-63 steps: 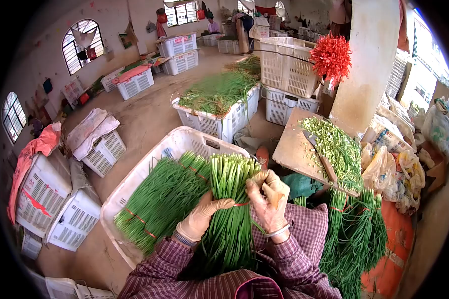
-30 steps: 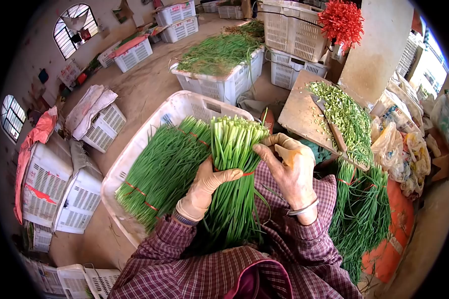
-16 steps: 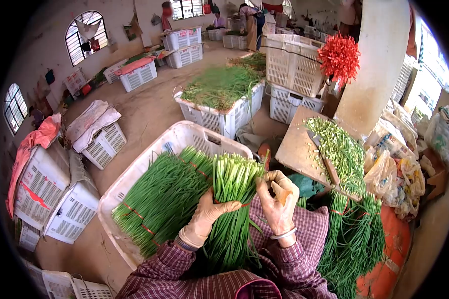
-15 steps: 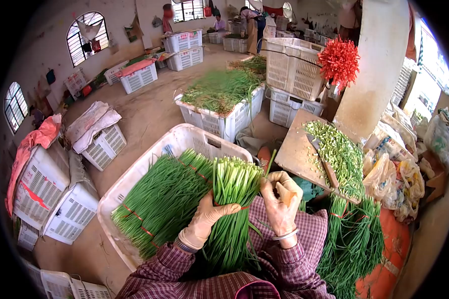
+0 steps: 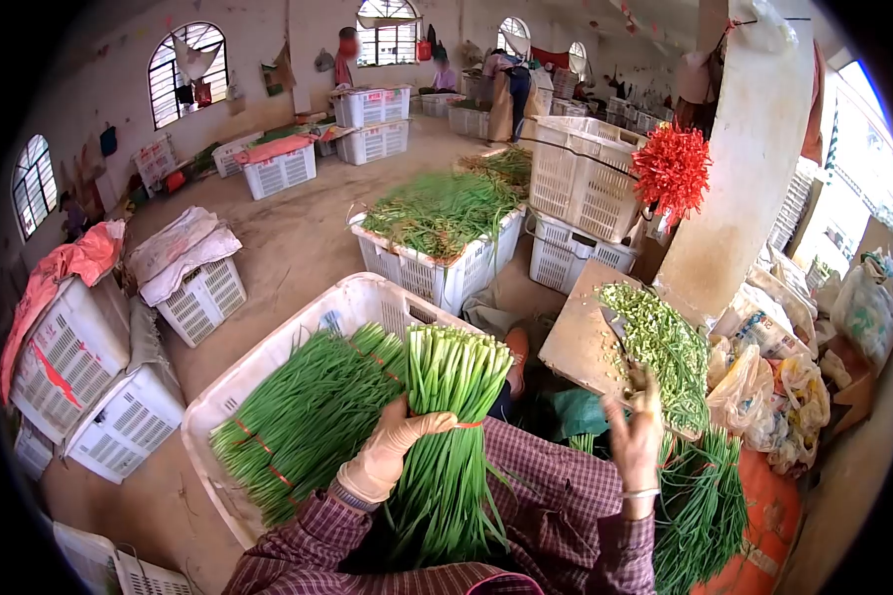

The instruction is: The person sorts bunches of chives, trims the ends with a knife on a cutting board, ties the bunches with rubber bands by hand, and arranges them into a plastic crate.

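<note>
My gloved left hand (image 5: pixel 389 451) is closed around a thick bunch of chives (image 5: pixel 451 446), held upright with the pale cut ends on top and a red band around it. My right hand (image 5: pixel 637 431) is raised off the bunch with fingers apart, slightly blurred, at the near edge of a cutting board (image 5: pixel 571 337). On that board lie a knife (image 5: pixel 615 327), its handle partly behind my fingers, and a heap of chopped stem ends (image 5: pixel 655 332). Banded chives (image 5: pixel 298 416) fill part of the white crate (image 5: pixel 200 436) beside my left hand.
More long chives (image 5: pixel 704 506) lie on an orange surface (image 5: pixel 764 526) at the right. A crate heaped with loose greens (image 5: pixel 437 213) stands ahead. Plastic bags (image 5: pixel 744 387) crowd the right side, near a pillar (image 5: pixel 734 198). Covered crates (image 5: pixel 129 416) stand at the left.
My right hand has left the bunch's red band and moved right to the cutting board, its fingers opening. My left hand still holds the bunch. The view has tilted slightly upward.
</note>
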### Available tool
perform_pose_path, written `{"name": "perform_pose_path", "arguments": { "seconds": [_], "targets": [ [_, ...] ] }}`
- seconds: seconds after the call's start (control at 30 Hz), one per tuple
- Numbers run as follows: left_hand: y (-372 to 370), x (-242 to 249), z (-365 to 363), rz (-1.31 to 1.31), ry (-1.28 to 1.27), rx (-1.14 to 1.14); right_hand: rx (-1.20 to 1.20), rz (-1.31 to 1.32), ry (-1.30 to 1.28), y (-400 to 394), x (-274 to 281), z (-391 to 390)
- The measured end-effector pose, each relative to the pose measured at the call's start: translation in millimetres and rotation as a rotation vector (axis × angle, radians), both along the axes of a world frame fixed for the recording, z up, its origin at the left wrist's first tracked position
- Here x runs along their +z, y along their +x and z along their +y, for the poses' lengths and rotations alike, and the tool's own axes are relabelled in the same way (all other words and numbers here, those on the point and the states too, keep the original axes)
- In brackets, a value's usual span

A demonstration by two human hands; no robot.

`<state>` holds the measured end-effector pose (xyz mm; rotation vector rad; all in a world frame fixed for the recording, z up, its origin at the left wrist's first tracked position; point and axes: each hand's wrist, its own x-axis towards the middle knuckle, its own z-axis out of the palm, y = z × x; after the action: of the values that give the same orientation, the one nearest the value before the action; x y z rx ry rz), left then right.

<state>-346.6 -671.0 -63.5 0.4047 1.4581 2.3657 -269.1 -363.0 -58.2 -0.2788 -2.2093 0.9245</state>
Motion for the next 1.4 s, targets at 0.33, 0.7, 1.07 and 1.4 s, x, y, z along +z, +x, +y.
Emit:
{"name": "perform_pose_path", "arguments": {
  "seconds": [0.33,0.7,1.07,1.4],
  "targets": [
    [3.1,17.7,11.9,0.014,0.098,0.002,0.78,-0.27,-0.408,2.1,-43.8,-126.4],
    [-16.3,-41.8,12.3,-0.076,0.39,-0.215,0.567,0.125,-0.126,-0.5,1.4,-128.9],
    [-25.4,6.7,-3.6,0.122,0.398,0.07,0.471,0.095,0.329,2.2,33.5,-148.1],
    [-69.2,113.3,-184.9,0.355,0.119,0.371,0.547,-0.179,0.29,12.9,-108.9,-92.4]
  ]
}}
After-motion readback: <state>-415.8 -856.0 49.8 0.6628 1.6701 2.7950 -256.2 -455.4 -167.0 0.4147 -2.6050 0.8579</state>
